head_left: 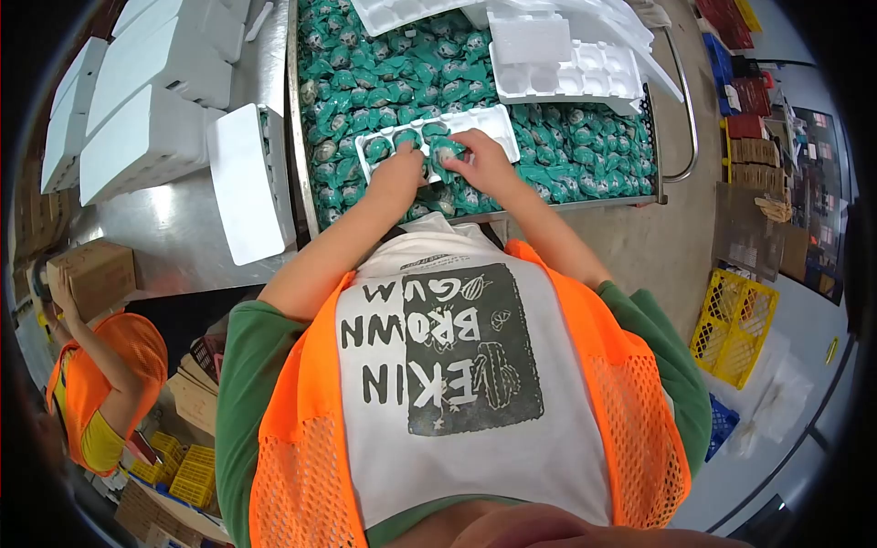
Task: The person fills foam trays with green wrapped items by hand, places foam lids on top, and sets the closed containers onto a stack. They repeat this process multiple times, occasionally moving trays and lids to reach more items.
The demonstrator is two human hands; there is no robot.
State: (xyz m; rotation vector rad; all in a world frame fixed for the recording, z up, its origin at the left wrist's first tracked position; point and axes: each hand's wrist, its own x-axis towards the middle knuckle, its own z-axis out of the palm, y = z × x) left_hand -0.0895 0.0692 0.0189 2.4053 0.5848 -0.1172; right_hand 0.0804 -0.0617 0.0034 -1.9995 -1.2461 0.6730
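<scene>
A white foam tray (pixel 498 123) with round pockets lies on a bed of green-wrapped round packets (pixel 375 82) filling a metal-edged cart. My right hand (pixel 486 166) pinches one green-wrapped packet (pixel 446 151) over the tray's middle. Beside it my left hand (pixel 399 178) reaches over the tray's near edge, fingers bent down at another green packet (pixel 406 138) in a pocket; the back of the hand hides its fingertips. One more packet (pixel 375 149) sits in the leftmost pocket. The tray's right-end pockets show bare white foam.
More foam trays (pixel 594 73) lie at the cart's far right. White foam boxes (pixel 146 137) are stacked on the metal table (pixel 174 228) at left, with a white lid (pixel 247 183) near the cart. A co-worker in an orange vest (pixel 114 374) handles a cardboard box (pixel 91 274). Yellow crates (pixel 735 327) stand right.
</scene>
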